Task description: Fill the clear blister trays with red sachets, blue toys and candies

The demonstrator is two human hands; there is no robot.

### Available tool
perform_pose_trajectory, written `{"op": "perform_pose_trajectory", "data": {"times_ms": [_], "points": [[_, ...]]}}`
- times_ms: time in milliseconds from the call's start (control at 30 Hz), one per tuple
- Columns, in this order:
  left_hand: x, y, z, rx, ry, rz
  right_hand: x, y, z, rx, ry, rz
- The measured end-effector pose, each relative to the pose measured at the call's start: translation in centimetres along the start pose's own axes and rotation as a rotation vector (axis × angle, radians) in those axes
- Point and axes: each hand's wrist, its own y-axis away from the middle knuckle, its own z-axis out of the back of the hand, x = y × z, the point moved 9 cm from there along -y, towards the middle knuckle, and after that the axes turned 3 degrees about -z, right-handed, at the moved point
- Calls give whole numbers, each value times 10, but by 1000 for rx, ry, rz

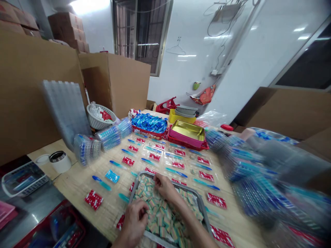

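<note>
A grey tray (pixel 204 210) full of small striped beige-and-green blocks (pixel 160 217) stands before me on the table. My right hand (pixel 165 187) is over the far part of the tray, its fingers bent together at the blocks. At the tray's left rim is my left hand (pixel 136 218), fingers curled and thumb against the index finger. Whatever either hand pinches is hidden. Around the tray lie clear plastic packs in rows, each with a blue pen (pixel 102 182) and a small red patterned piece (pixel 93 199). One such piece is blue (pixel 112 176).
Behind the rows stand a tin of blue pens (pixel 150 124) and a pink, gold-lined tin (pixel 188 132). Stacked filled packs (pixel 253 186) line the right side; more stacks (pixel 86 150) stand left, near a white cup (pixel 60 163) and a basket (pixel 100 120). Large cardboard boxes (pixel 129 86) rise behind.
</note>
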Motion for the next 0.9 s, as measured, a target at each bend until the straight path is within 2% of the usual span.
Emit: {"op": "perform_pose_trajectory", "data": {"times_ms": [200,367,500,633,733,833,900], "points": [[-1,2,6,-42,64,1,6,-24,-5,102,100,26],[0,3,9,-54,168,56,7,-21,-9,112,115,35],[3,3,9,-59,230,75,6,-11,-6,93,67,42],[8,5,13,-109,230,48,7,5,8,9,-2,31],[8,8,17,-147,225,8,16,28,20,-66,-194,47],[3,9,18,-164,226,-23,27,53,12,-10,-423,39],[1,8,17,-159,211,-22,33,66,2,24,-440,13]]}}
